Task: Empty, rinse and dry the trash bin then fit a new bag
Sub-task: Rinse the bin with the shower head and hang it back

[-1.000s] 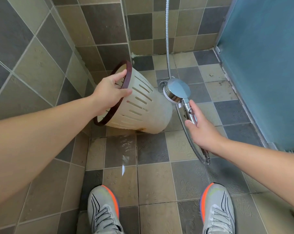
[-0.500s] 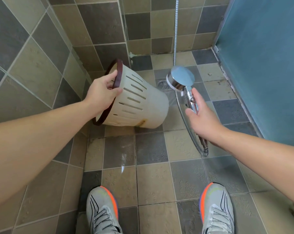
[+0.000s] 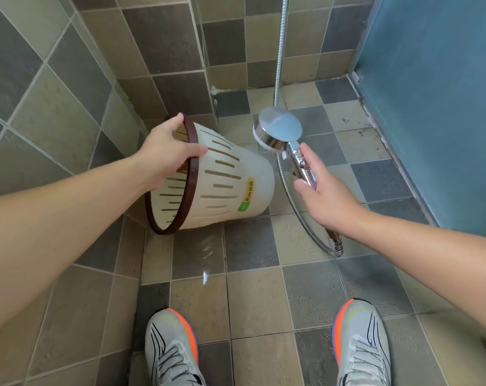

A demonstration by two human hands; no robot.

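Under the left hand [image 3: 166, 151]: slotted plastic trash bin [image 3: 225, 185], tipped sideways near the wet tiled floor [image 3: 250, 246], gripped at its brown rim [image 3: 193, 162], thumb outside, fingers curled inside. Probably light, stiff, slippery when wet; best held at the rim. Beyond its base, shower head [image 3: 278, 130], handle loosely held by the right hand [image 3: 325, 193], fingers extended; spray possibly running.

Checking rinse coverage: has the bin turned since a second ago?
Yes. The bin rolled, its sticker coming up into view; base stays below the wall corner.
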